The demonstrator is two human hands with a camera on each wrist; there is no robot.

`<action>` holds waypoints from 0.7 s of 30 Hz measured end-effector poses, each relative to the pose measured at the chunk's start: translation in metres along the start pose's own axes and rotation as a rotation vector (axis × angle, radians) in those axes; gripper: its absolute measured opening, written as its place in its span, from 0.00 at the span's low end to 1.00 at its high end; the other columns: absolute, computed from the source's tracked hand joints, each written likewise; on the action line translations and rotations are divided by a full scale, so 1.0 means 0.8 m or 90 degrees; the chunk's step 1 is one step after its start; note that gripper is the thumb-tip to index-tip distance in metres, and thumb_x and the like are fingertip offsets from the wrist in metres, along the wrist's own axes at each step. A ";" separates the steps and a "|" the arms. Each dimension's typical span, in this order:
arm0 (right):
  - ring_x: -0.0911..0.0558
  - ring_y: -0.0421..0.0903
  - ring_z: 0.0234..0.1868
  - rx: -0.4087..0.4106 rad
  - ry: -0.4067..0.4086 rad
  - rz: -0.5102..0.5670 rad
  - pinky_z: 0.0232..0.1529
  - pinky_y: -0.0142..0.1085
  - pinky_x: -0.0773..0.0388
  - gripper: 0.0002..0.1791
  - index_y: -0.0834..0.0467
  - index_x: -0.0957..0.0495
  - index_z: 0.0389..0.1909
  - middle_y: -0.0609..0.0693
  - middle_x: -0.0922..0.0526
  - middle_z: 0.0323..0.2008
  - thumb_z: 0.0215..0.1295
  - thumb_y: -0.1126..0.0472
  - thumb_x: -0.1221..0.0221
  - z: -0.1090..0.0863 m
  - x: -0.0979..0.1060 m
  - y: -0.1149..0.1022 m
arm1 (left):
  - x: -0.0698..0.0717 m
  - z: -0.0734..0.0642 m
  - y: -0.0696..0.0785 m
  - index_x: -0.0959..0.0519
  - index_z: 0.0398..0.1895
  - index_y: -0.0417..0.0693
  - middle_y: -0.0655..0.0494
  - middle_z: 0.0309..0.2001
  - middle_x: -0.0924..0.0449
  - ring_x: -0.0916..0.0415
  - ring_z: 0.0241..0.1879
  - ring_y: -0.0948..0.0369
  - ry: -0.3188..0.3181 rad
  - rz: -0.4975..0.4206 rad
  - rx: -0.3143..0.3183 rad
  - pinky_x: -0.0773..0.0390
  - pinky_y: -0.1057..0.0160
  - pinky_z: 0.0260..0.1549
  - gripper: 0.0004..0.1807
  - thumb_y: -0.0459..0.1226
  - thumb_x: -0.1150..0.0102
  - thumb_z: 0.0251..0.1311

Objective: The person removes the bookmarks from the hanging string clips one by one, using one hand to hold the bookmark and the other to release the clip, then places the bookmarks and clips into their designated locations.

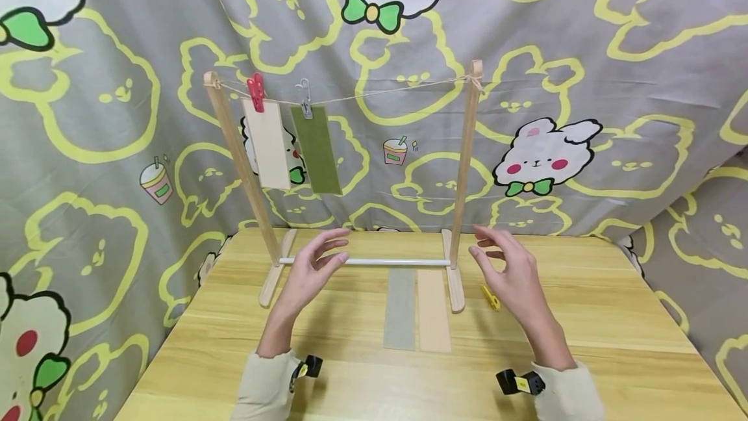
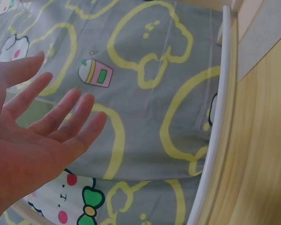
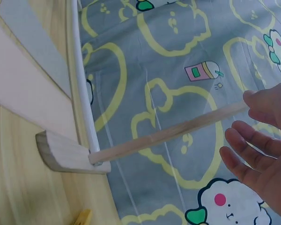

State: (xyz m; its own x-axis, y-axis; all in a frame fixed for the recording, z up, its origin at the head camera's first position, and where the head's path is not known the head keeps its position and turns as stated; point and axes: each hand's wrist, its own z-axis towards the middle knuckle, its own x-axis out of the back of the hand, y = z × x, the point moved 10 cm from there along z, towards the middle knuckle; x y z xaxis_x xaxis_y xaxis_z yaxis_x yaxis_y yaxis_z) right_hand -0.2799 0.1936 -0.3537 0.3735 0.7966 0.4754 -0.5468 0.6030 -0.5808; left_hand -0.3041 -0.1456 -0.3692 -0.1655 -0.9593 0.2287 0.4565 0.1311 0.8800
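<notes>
My left hand [image 1: 312,265] hovers by the left side of a small wooden drying rack [image 1: 464,167], fingers relaxed and holding nothing. Beside the rack's right post is my right hand [image 1: 511,271], its fingers loosely bent around nothing. From the rack's string hang a cream strip [image 1: 267,145] under a red clothespin [image 1: 256,92] and a green strip [image 1: 317,151] under a grey clothespin [image 1: 305,99]. A grey strip [image 1: 400,310] and a peach strip [image 1: 434,310] lie side by side on the table. Near the right hand lies a yellow clothespin [image 1: 491,297], partly seen in the right wrist view.
A white rod [image 1: 397,262] joins the rack's two wooden feet low down. The wood-grain table [image 1: 350,388] ends at a patterned grey curtain [image 1: 543,96] behind the rack. More of this cloth hangs at both sides.
</notes>
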 end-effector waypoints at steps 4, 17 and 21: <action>0.17 0.50 0.48 0.019 0.009 0.008 0.47 0.32 0.16 0.22 0.61 0.20 0.60 0.53 0.17 0.48 0.65 0.70 0.32 0.007 -0.001 -0.011 | 0.005 0.000 0.003 0.27 0.67 0.37 0.38 0.66 0.27 0.28 0.64 0.41 0.013 -0.005 -0.009 0.19 0.61 0.56 0.23 0.29 0.39 0.70; 0.17 0.50 0.49 0.088 -0.006 0.024 0.47 0.41 0.16 0.22 0.58 0.20 0.61 0.52 0.16 0.50 0.66 0.68 0.32 0.030 -0.013 -0.055 | 0.031 0.002 0.013 0.27 0.63 0.28 0.43 0.62 0.24 0.26 0.61 0.42 0.106 -0.038 -0.068 0.20 0.63 0.58 0.20 0.24 0.41 0.69; 0.16 0.50 0.48 0.111 -0.006 0.021 0.47 0.37 0.17 0.22 0.58 0.20 0.61 0.50 0.17 0.51 0.65 0.68 0.32 0.038 -0.014 -0.069 | 0.038 0.004 0.018 0.26 0.62 0.28 0.37 0.61 0.23 0.22 0.59 0.51 0.126 -0.037 -0.090 0.20 0.64 0.57 0.20 0.24 0.41 0.69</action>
State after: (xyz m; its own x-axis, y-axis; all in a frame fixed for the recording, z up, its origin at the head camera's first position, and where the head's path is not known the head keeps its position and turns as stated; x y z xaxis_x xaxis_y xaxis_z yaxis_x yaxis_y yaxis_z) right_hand -0.2769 0.1504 -0.3067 0.3461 0.8149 0.4649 -0.6802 0.5593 -0.4738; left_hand -0.3052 -0.1724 -0.3480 -0.0279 -0.9963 0.0810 0.5711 0.0506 0.8193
